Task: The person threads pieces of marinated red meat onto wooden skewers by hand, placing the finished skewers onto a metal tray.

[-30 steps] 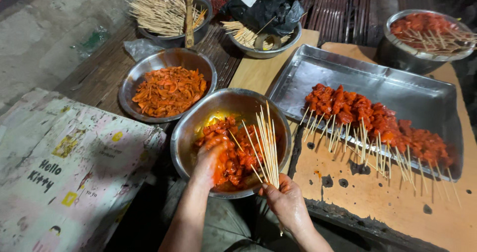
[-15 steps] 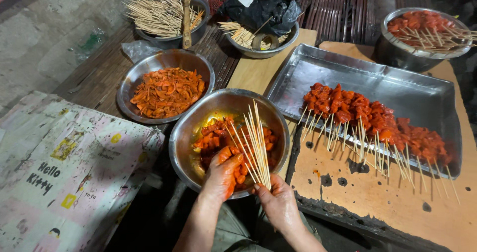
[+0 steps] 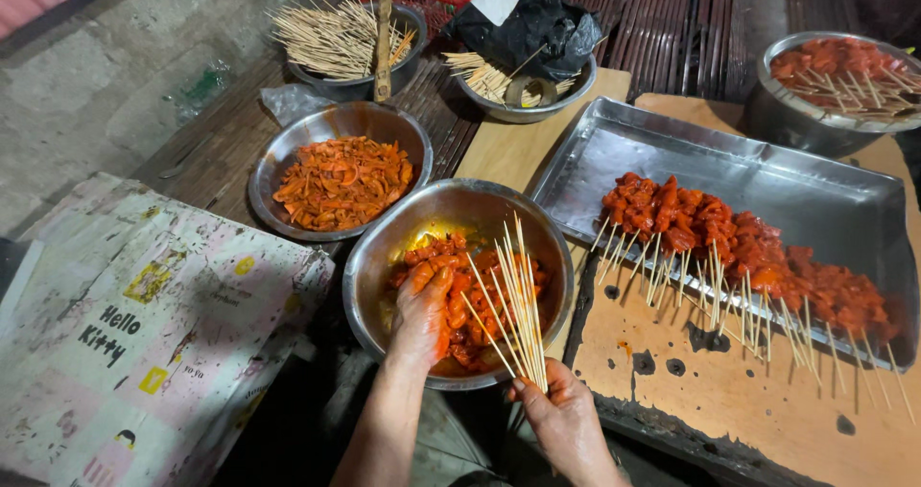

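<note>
My left hand reaches into a steel bowl of red marinated meat pieces, fingers closed around a piece. My right hand grips a bundle of bare bamboo skewers at its lower end, the sticks fanning up over the bowl. Both hands are stained orange with marinade.
A steel tray holds a row of finished meat skewers. A second bowl of orange shredded strips sits to the left. Behind are bowls of loose sticks, a black bag, and a far-right bowl of skewers. A printed cloth lies at the left.
The skewer bundle has shifted left and lower over the bowl. My left hand has dug deeper into the meat and closed on a piece.
</note>
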